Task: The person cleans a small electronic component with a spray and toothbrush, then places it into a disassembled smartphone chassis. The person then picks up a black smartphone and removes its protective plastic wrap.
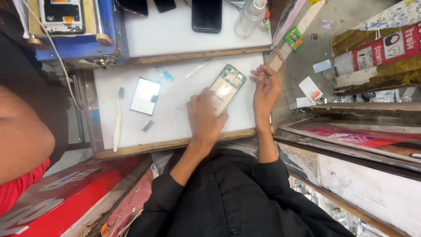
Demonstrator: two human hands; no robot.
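Black sleeves lead to the left hand (204,116), fingers curled and pressing the opened phone (226,85), back already off and board exposed, on the white bench (175,118), while the right hand (265,87) is hovering beside it, fingers loosely bent, empty.

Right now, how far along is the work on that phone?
Done: the phone lies opened, green board bared, and a loose panel lies apart on the white mat. In hand: the left hand grips the phone; the right hand hovers by its top end. Left: it is not yet closed up.
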